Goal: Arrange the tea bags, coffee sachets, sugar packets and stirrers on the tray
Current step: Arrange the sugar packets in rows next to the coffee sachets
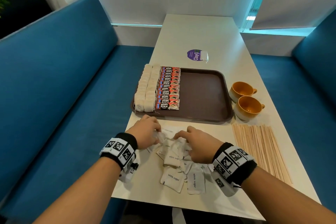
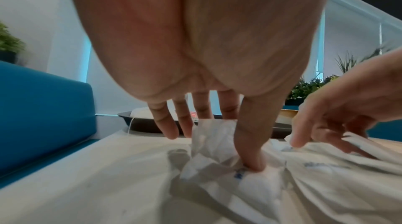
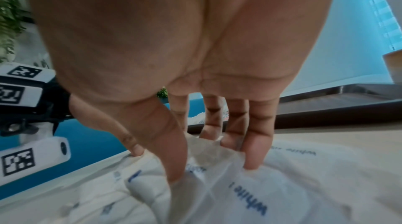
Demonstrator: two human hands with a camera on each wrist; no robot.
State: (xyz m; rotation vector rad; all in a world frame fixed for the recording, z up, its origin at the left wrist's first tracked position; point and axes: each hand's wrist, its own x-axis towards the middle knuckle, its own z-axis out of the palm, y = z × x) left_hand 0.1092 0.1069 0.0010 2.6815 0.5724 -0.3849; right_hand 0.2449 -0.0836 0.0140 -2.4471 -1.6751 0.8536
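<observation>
From the head view, soft white tea bags (image 1: 144,88) and glossy red coffee sachets (image 1: 168,89) already line the left of the brown plastic tray (image 1: 203,94); the thin wooden stirrers (image 1: 261,149) and crinkly paper sugar packets (image 1: 172,158) wait on the table. At the left wrist, the left hand (image 2: 195,55) pinches a crumpled packet between thumb and fingers. At the right wrist, the right hand (image 3: 174,55) also pinches packets from the pile.

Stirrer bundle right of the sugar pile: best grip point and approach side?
Take the wooden stirrers near mid-length, coming from above with the right hand, fingers spanning across the sticks. They lie flat and loose on the table, parallel, running toward the person, so an end grip would likely fan them out. The open table edge on the right leaves room for fingertips.
</observation>
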